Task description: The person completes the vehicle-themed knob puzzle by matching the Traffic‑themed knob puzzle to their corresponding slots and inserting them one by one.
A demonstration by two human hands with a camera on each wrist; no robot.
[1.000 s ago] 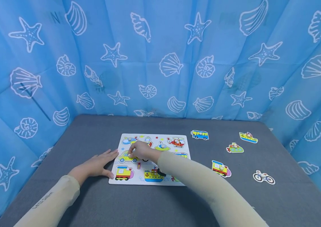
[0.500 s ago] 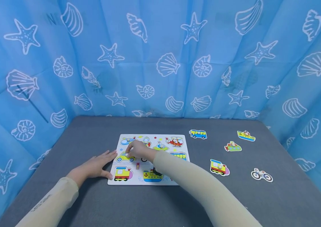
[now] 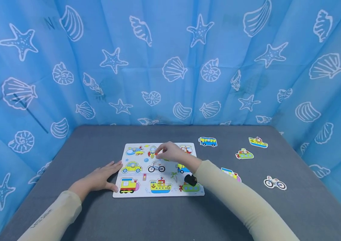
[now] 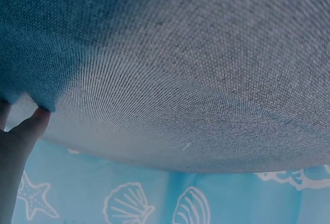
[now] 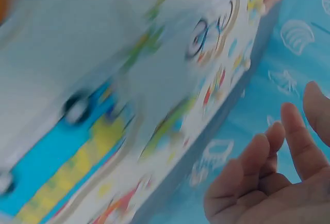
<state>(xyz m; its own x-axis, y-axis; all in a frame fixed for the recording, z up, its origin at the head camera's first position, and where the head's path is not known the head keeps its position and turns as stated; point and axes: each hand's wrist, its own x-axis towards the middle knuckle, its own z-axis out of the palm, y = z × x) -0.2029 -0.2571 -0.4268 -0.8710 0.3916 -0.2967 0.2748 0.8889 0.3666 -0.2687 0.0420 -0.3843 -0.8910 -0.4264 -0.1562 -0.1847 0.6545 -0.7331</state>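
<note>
Yellow car piece (image 3: 132,167) set in the left part of a puzzle board (image 3: 170,165).
Over the board, the right hand (image 3: 173,153) holds nothing, fingers loosely bent; the left hand (image 3: 99,177), fingers extended, touches the board's left edge. Right of the board lie a bus piece (image 3: 208,141), submarine piece (image 3: 244,154) and bicycle piece (image 3: 275,183).
</note>
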